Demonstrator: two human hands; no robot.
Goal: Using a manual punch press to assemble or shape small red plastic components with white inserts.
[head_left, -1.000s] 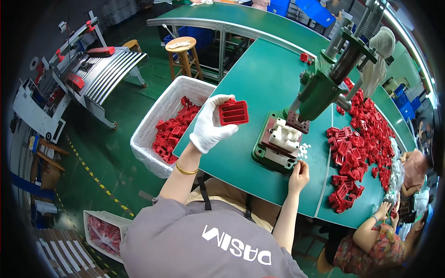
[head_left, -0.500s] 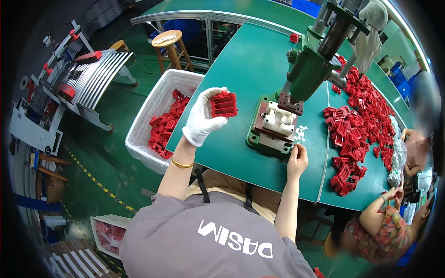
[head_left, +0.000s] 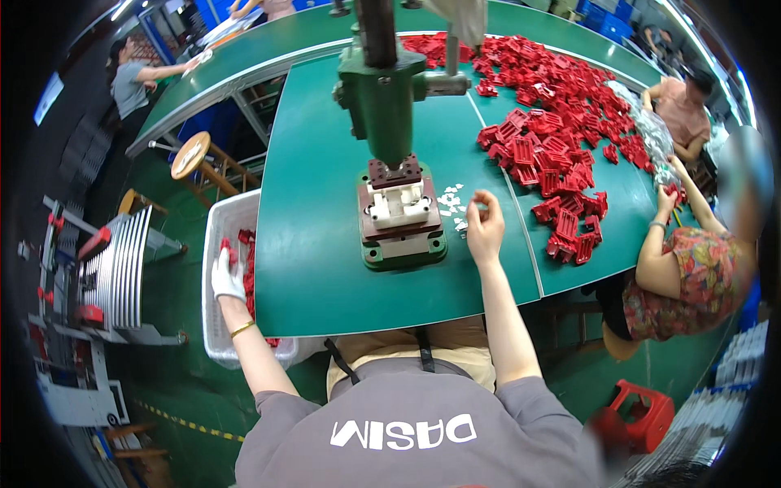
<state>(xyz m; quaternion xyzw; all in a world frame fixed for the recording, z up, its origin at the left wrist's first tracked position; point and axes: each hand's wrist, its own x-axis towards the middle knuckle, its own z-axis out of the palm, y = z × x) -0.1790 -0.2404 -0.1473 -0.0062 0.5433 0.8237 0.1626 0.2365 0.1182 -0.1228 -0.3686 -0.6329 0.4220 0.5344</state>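
One white crate (head_left: 218, 342) beside the green table (head_left: 309, 252), holding loose red parts (head_left: 250, 286), with the gloved left hand (head_left: 229, 278) inside its rim, fingers partly bent, and one red part (head_left: 232, 251) at the fingertips, grip or release impossible to tell. One bare right hand (head_left: 486, 228), fingers loosely curled, contents impossible to tell, just beside scattered white bits (head_left: 450, 200), between the hand press (head_left: 382, 106) and a red heap (head_left: 561, 146).

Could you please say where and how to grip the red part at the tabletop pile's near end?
Probably pinch the red part by its outer walls from the near side: it looks like a boxy frame, and other red parts crowd its far side.
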